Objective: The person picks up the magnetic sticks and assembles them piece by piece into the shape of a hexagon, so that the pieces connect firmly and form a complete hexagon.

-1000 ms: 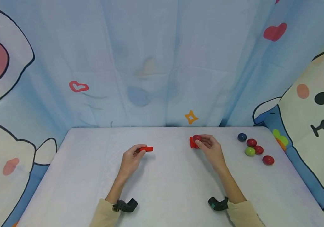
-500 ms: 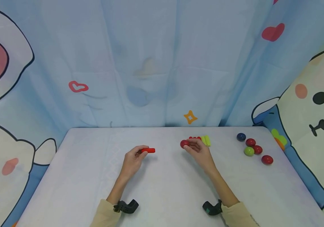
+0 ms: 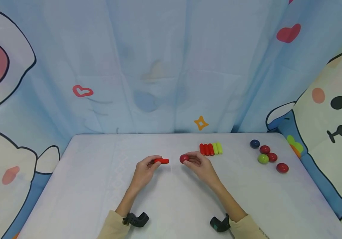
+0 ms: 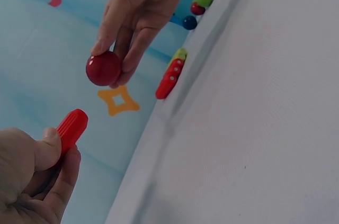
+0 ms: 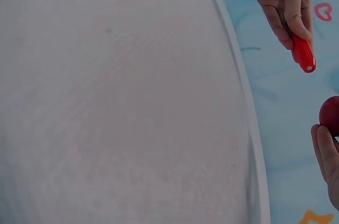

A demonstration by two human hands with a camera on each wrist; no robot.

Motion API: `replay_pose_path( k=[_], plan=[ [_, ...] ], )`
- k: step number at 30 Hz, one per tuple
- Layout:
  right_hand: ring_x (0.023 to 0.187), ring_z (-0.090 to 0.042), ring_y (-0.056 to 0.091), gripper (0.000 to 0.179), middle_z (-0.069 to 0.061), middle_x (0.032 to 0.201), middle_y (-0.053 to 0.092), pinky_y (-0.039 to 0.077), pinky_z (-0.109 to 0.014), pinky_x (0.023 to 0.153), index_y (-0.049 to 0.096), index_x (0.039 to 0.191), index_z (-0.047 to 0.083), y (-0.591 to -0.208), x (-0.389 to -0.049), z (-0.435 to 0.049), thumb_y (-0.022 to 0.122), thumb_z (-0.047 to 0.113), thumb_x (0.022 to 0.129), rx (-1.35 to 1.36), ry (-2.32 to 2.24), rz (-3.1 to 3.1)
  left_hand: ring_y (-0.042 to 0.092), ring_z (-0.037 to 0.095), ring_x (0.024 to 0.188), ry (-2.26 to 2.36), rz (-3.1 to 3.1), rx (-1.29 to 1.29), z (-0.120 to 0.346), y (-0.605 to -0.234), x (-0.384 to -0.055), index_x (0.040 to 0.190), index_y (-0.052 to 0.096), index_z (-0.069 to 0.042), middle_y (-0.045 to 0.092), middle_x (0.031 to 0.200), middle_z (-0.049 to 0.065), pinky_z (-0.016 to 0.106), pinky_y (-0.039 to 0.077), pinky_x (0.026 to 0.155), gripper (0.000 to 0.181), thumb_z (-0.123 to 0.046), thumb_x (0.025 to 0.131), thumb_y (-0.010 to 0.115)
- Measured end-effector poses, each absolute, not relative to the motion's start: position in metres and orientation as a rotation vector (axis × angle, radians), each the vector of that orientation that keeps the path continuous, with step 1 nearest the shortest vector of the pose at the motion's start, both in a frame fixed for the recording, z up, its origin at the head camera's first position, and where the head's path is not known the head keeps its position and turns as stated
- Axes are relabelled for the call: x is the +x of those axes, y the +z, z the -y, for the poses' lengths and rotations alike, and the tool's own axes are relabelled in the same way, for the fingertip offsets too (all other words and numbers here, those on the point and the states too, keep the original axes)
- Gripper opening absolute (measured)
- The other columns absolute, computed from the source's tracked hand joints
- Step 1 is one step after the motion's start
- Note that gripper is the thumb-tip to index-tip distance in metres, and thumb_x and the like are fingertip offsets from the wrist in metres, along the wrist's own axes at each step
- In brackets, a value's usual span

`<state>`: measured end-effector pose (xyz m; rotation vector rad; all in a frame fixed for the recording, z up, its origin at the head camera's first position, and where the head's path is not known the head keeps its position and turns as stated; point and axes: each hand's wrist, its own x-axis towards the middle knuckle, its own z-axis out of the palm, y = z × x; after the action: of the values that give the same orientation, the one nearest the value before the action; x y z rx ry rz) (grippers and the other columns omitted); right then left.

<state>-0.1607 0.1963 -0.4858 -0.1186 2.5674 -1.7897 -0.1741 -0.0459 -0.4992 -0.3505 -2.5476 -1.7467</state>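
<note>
My left hand (image 3: 145,171) pinches a short red ribbed plastic stick (image 3: 162,161) between thumb and fingers, its free end pointing right. In the right wrist view, the stick's rounded tip (image 5: 308,66) shows a small pale spot. A glossy dark-red ball (image 3: 184,158) sits in the fingertips of my right hand (image 3: 202,167). Stick and ball face each other above the table, with a small gap between them. The left wrist view shows the red ball (image 4: 104,69) held beyond the stick (image 4: 73,127).
Behind my right hand, red sticks (image 3: 206,149) and yellow-green sticks (image 3: 217,148) lie side by side. Farther right rest a dark-blue ball (image 3: 255,143), a green ball (image 3: 263,159) and several red balls (image 3: 283,168). A blue curtain (image 3: 147,66) hangs behind the white table (image 3: 84,199).
My right hand has carried the red ball leftward and nearer, away from the row of sticks, which now shows. My left hand has shifted slightly right with the red stick.
</note>
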Motion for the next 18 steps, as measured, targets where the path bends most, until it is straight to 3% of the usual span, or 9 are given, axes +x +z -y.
replay_pose_path(
  k=[18],
  plan=[
    [0.112,-0.026,0.063,0.043,-0.011,0.122,0.065,0.054,-0.029,0.091,0.059,0.125,0.01,-0.4909,-0.1582,-0.1901,0.072,0.027,0.088,-0.197,-1.742,-2.544,0.064,0.017,0.09,-1.803,2.511,-0.403,0.0391,-0.4994,-0.1697,0.115,0.069,-0.014,0.071,0.109,0.006,0.018,0.052,0.078,0.025,-0.02,0.09,0.067]
  ],
)
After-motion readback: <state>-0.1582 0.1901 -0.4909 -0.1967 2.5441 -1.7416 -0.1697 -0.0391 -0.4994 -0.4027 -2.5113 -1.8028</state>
